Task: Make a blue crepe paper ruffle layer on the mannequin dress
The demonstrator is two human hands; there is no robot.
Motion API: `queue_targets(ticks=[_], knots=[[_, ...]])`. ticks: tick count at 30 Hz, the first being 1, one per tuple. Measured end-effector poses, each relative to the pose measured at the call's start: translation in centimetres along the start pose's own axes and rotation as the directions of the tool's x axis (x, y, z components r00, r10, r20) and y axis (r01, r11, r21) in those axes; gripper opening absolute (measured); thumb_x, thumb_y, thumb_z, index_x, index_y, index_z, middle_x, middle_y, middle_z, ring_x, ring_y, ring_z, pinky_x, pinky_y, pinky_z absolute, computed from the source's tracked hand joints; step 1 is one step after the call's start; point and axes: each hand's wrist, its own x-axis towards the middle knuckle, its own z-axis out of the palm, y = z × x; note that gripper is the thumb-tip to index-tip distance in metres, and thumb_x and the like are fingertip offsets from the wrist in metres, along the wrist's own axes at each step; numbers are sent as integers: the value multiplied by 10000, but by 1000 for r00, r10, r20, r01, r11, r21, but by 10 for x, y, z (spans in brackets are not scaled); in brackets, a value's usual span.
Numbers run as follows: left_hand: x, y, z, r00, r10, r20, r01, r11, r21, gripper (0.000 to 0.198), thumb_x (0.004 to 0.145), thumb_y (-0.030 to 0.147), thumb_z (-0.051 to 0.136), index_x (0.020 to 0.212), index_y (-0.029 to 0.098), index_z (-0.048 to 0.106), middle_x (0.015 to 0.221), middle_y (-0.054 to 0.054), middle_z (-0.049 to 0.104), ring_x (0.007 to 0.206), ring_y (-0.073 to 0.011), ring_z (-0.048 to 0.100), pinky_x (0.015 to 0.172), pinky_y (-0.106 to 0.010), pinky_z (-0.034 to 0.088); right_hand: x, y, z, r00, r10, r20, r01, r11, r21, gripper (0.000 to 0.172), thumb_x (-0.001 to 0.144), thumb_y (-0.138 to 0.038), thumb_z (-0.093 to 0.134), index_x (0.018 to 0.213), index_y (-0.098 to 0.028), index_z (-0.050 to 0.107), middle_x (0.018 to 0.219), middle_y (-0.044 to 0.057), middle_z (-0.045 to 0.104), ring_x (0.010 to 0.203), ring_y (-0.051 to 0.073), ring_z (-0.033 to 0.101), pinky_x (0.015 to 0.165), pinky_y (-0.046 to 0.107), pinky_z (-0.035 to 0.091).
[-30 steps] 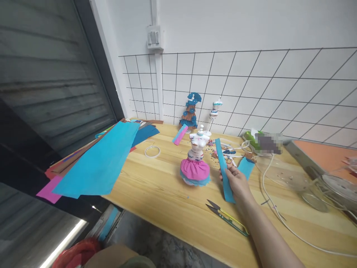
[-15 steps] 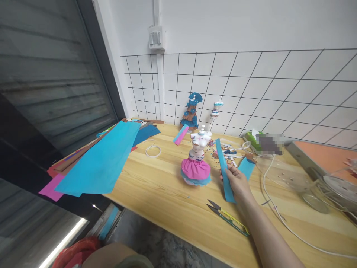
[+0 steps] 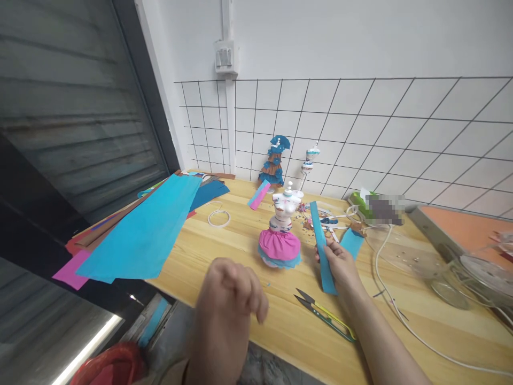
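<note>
My right hand (image 3: 340,262) pinches a blue paper strip (image 3: 319,235) upright between thumb and fingers above the table. My left hand (image 3: 234,291) is raised over the front table edge, slightly blurred, its fingers loosely curled in and nothing visible in them. Between and beyond the hands stands a small white mannequin (image 3: 287,206) in a gathered pink skirt (image 3: 279,246) with a blue layer beneath. Below the strip, yellow-and-green thread snips (image 3: 326,315) lie with blades apart. Another blue paper piece (image 3: 352,241) lies behind my right hand.
Large blue sheets (image 3: 148,230) cover the table's left side near a tape roll (image 3: 219,218). At the back stand a blue-and-brown dressed figure (image 3: 274,163) and another mannequin (image 3: 309,160). Paper scraps, a white cable (image 3: 380,262) and a clear jar (image 3: 449,291) occupy the right.
My left hand has come into view from below, up to the front of the table. My right hand keeps the blue strip in almost the same place; the view shifts slightly.
</note>
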Motion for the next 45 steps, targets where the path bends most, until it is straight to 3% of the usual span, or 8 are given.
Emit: queue_targets(ticks=[2,4,8,31,35,39,42,45], knots=[[27,-16,-5,983,-167,-81,170,985,36,221,843,229,557,658,191,442,579,17,450,522,-117,463,506,-246,425,0,1,0,1000,-3,2,3,1000,1,313,568,-386,767,757,-195,607,603,-19,614,465,96,534,432,202,428],[47,-33,-14,907,-341,-248,360,932,33,98,861,141,493,769,173,489,708,-25,559,640,-138,571,603,-272,484,1,2,0,1000,-9,6,9,1000,-4,308,568,-386,766,746,-195,602,588,-23,605,465,97,533,438,203,428],[67,-54,-21,815,-570,-100,565,821,-77,46,872,174,492,868,142,524,895,-100,634,807,-188,643,784,-350,519,1,5,0,1000,-24,20,24,999,-25,301,583,-398,757,755,-195,613,593,-20,607,470,99,530,447,209,428],[96,-61,-22,874,-485,-41,472,865,-172,95,879,133,475,856,140,566,757,-52,655,695,-163,628,681,-310,494,-1,3,3,998,-31,47,32,999,-10,339,577,-439,771,759,-196,619,586,-25,616,468,109,549,467,224,437],[100,-56,-29,922,-376,-95,375,927,-25,100,904,188,455,904,156,550,818,-70,645,743,-170,635,718,-305,494,0,3,2,998,-46,46,47,999,-21,354,583,-465,767,760,-198,615,597,-17,616,475,121,553,469,237,444],[107,-50,-33,990,-4,-140,40,966,255,179,845,191,575,1021,181,547,903,-53,620,842,-148,613,776,-267,465,0,3,3,997,-62,53,64,997,-39,366,588,-499,759,743,-202,613,591,-15,615,477,122,548,475,239,444],[110,-45,-22,948,319,-5,-277,831,483,404,724,193,723,1092,202,558,1022,-59,602,1000,-173,576,880,-275,423,-1,3,4,996,-72,55,75,996,-52,385,596,-539,745,722,-205,601,581,-12,610,468,126,542,472,247,443],[110,-42,2,831,479,282,-530,529,663,547,624,204,807,1124,220,586,1202,-94,564,1219,-252,459,1059,-341,293,-3,1,6,995,-81,53,85,994,-62,397,602,-562,732,713,-206,594,564,-16,594,464,129,537,468,250,439]])
